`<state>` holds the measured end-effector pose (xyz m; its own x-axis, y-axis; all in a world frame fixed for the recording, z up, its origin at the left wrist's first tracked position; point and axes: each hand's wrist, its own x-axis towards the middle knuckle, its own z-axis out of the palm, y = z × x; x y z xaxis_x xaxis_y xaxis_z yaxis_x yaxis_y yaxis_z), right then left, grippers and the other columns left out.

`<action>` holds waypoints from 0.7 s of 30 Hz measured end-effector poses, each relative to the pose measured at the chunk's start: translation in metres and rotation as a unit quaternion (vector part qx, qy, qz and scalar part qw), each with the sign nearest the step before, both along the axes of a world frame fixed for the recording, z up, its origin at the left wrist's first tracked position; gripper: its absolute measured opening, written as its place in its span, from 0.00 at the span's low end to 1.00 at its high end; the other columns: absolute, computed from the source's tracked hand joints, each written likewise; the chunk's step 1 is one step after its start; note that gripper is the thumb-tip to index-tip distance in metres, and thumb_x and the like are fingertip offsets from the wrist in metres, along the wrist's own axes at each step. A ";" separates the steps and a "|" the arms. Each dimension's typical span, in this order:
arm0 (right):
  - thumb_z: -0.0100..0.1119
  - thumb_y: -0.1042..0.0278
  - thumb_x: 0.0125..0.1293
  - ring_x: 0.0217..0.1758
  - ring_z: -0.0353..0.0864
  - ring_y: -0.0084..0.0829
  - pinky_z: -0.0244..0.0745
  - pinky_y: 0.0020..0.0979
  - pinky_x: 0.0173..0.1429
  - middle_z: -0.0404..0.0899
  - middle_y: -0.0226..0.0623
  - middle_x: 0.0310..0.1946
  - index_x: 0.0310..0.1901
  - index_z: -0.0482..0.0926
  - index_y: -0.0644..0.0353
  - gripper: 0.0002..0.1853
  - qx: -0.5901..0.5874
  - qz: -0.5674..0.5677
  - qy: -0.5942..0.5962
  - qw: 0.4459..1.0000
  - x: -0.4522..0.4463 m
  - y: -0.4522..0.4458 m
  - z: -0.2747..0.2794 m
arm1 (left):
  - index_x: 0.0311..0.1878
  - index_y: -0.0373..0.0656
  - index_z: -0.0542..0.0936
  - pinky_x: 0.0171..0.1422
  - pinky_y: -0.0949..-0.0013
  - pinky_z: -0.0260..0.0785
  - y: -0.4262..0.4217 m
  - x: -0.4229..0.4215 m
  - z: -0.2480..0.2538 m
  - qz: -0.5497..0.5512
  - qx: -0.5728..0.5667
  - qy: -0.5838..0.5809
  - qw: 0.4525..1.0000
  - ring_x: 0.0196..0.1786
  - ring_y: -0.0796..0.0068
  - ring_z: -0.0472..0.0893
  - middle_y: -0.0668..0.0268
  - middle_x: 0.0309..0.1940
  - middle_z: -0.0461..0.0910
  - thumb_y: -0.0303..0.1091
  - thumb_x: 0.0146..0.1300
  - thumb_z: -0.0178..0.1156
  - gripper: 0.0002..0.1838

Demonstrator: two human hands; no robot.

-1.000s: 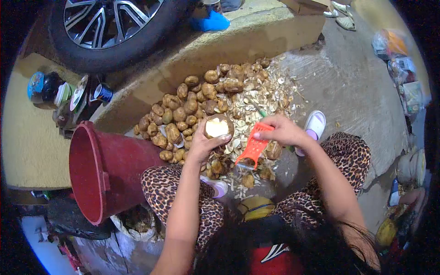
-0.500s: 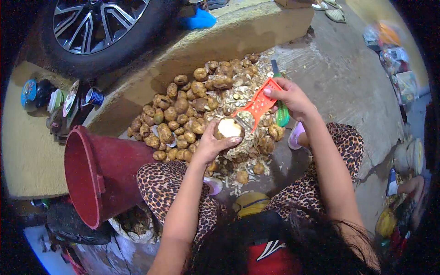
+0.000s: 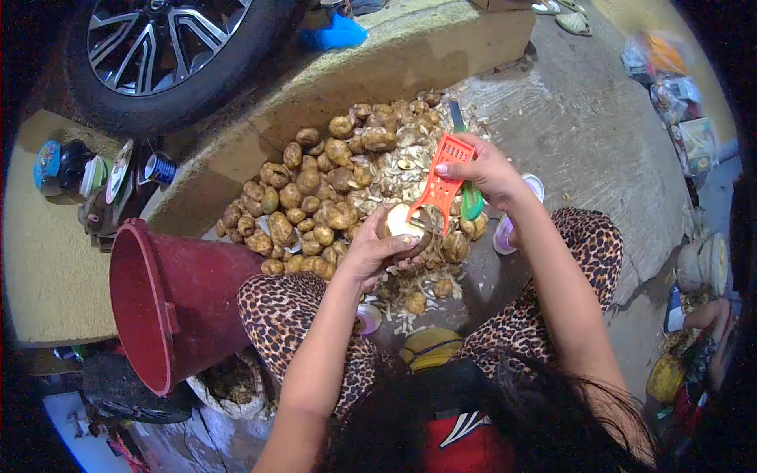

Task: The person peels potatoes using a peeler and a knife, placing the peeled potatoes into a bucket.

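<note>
A partly peeled potato (image 3: 404,224), pale on top and brown at the sides, is held in my left hand (image 3: 374,251). My right hand (image 3: 487,174) grips an orange peeler (image 3: 441,184), its blade end against the right side of the potato. A green-handled knife (image 3: 471,200) is also in my right hand, behind the peeler, with its dark blade pointing up and away. Beneath and beyond both hands lies a heap of brown potatoes (image 3: 310,189), with pale peelings (image 3: 404,165) spread along its right side.
A red bucket (image 3: 197,296) lies tipped at the left, its mouth facing left. Behind the heap runs a low concrete ledge (image 3: 331,91) with a car wheel (image 3: 169,47) above it. Plastic bags (image 3: 676,98) are at the far right. A yellow round object (image 3: 432,347) sits between my legs.
The peeler has moved down and left from beside the potato onto its right side over the last half second. The knife has swung into clearer view behind it. The whole view has shifted slightly.
</note>
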<state>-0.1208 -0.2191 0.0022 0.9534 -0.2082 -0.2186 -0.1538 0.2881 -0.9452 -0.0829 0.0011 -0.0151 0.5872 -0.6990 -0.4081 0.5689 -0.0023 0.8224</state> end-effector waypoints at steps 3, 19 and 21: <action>0.67 0.73 0.49 0.37 0.77 0.22 0.74 0.26 0.45 0.76 0.30 0.34 0.45 0.70 0.62 0.21 -0.008 0.013 -0.002 1.000 -0.004 0.003 0.011 | 0.58 0.43 0.61 0.19 0.80 0.70 0.003 0.002 0.005 -0.034 0.004 0.028 0.999 0.29 0.72 0.79 0.62 0.39 0.75 0.24 0.44 0.64 0.35; 0.66 0.70 0.50 0.34 0.75 0.19 0.73 0.23 0.40 0.75 0.28 0.32 0.41 0.72 0.63 0.17 -0.121 -0.090 -0.049 0.987 -0.004 -0.026 0.008 | 0.50 0.43 0.67 0.41 0.73 0.72 0.012 0.006 -0.006 -0.078 0.023 -0.068 0.994 0.39 0.75 0.75 0.68 0.38 0.72 0.28 0.34 0.69 0.35; 0.66 0.69 0.50 0.34 0.75 0.19 0.73 0.23 0.40 0.75 0.28 0.32 0.41 0.71 0.62 0.18 -0.080 -0.057 -0.060 0.993 -0.006 -0.013 0.005 | 0.52 0.43 0.65 0.34 0.74 0.73 0.011 0.008 -0.012 -0.056 0.015 -0.049 0.997 0.35 0.75 0.77 0.66 0.37 0.73 0.24 0.37 0.67 0.34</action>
<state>-0.1271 -0.2320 0.0076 0.9385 -0.3401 -0.0599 -0.0119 0.1413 -0.9899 -0.0750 0.0121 -0.0268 0.5449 -0.7504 -0.3742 0.4798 -0.0869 0.8730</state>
